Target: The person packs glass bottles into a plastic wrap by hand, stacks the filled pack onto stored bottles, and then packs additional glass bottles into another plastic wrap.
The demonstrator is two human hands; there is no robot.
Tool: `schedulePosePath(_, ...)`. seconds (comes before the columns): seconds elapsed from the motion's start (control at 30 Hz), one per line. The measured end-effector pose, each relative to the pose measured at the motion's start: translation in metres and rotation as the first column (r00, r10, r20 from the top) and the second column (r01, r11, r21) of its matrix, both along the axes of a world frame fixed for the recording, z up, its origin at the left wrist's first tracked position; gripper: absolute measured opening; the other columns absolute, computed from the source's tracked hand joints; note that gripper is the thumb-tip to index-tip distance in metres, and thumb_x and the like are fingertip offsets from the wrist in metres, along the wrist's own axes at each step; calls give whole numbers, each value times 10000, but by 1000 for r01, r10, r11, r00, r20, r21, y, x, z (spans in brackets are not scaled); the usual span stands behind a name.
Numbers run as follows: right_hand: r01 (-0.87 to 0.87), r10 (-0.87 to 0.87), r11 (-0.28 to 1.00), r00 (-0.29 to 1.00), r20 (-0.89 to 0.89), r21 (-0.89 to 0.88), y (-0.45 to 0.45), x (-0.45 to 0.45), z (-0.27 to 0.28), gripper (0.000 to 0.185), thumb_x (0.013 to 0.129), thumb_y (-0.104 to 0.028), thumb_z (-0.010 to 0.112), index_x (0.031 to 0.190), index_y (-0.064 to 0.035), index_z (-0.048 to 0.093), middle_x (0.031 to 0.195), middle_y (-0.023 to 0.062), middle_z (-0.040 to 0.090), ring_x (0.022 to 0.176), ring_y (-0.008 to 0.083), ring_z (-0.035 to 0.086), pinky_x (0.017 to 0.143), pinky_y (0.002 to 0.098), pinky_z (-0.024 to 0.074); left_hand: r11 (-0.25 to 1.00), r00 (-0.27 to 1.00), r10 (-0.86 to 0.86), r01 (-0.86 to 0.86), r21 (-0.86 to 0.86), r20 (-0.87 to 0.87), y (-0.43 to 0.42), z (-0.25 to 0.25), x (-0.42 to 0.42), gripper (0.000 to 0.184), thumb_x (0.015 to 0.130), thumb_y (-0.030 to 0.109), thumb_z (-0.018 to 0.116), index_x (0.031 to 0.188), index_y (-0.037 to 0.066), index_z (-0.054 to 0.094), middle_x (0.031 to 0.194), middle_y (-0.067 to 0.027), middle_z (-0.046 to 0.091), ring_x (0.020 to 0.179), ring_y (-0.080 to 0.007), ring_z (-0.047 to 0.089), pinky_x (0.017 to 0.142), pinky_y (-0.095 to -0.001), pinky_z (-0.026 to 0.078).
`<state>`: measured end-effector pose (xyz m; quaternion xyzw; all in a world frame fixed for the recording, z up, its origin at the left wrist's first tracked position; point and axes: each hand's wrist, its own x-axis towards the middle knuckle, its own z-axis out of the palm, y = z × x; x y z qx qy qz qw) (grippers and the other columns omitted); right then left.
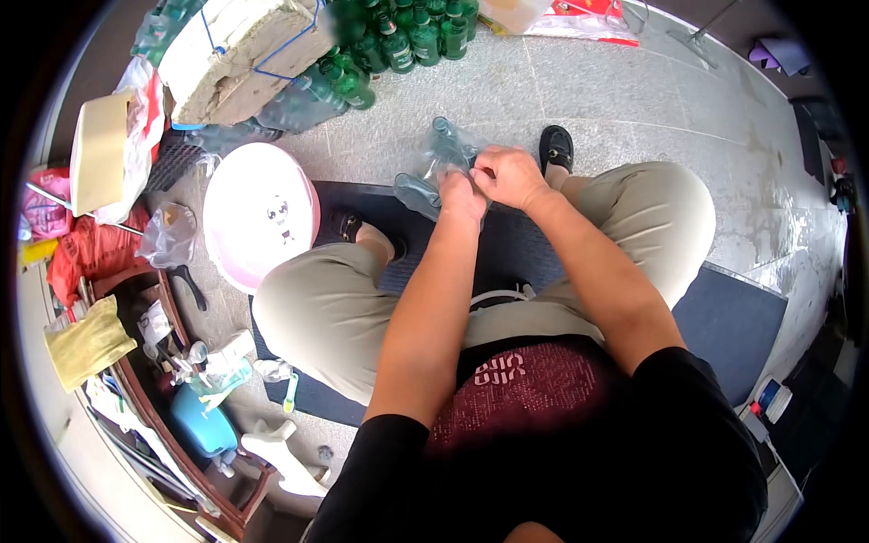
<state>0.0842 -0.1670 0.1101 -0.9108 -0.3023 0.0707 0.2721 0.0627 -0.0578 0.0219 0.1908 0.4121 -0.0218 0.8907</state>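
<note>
Grip of left hand (pixel 462 195) and right hand (pixel 513 176) nearly closed, pinching clear plastic bag (pixel 427 166) around greenish bottles (pixel 442 129), by far edge of dark mat (pixel 514 249).

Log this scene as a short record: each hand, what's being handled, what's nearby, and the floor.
Left hand: fingers curled at the bag
Right hand: fingers curled at the bag, close beside the left
Handled: clear plastic bag with bluish-grey bottles
Nearby: round pale-pink plastic basin with cartoon print; upright green bottles beyond
Floor: grey tiles, dark rectangular mat
</note>
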Motion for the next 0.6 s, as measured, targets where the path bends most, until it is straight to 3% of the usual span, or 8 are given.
schedulePosePath(0.1,278,-282,931,959,-18,237,12,12,-5,117,816,-150,582,897,-83,636,862,115,628,785,289,614,704,370,493,994,971,-46,69,89,-235,6,-2,6,271,991,233,338,1215,106,422,1150,-90,508,1030,-236,535,856,-370,491)
schedulePosePath(0.13,268,-272,934,962,-13,235,14,20,-9,117,816,-150,582,897,-83,636,862,115,628,785,289,614,704,370,493,967,915,-127,200,157,-384,8,-3,10,272,989,271,361,1205,123,436,1128,-74,512,1010,-240,536,825,-366,511)
schedulePosePath(0.2,473,-467,859,881,-81,195,15,35,-19,167,837,-148,579,985,-95,638,908,131,636,813,279,622,725,359,496,984,915,-81,137,115,-394,11,-13,14,261,976,262,397,1176,107,462,1085,-79,524,952,-224,538,803,-347,512)
schedulePosePath(0.23,520,-475,846,837,-273,122,14,43,-18,222,871,-214,558,1057,-117,630,978,143,639,855,289,628,764,369,490,994,909,-43,80,73,-414,11,-20,14,251,963,253,433,1147,91,488,1043,-84,536,894,-208,540,781,-327,512)
schedulePosePath(0.3,506,-461,859,828,-320,74,13,48,-20,251,880,-268,527,1055,-121,631,1016,145,630,911,312,608,803,396,475,988,861,-48,116,104,-506,7,-18,16,244,947,230,449,1092,61,549,1023,-100,578,920,-226,564,768,-351,511)
schedulePosePath(0.37,463,-423,885,839,-343,41,14,49,-32,357,916,-368,432,1088,-116,619,1060,168,618,982,356,578,857,439,446,987,883,-134,159,17,-451,20,-89,10,272,955,241,424,1095,52,559,1062,-107,586,955,-242,564,788,-381,505)
schedulePosePath(0.5,635,-592,768,753,-286,81,24,42,-45,368,945,-352,378,1056,-91,612,974,207,627,940,383,581,816,465,452,982,899,-177,191,-6,-399,16,-140,10,387,958,343,391,1135,48,569,1170,-112,588,1022,-277,561,862,-421,478)
schedulePosePath(0.6,686,-665,727,710,-232,17,29,45,-35,378,951,-360,369,1007,-79,615,916,212,634,874,392,596,767,478,462,982,902,-173,187,-2,-395,13,-123,5,420,948,383,414,1156,45,554,1164,-100,591,1043,-266,562,882,-400,473)
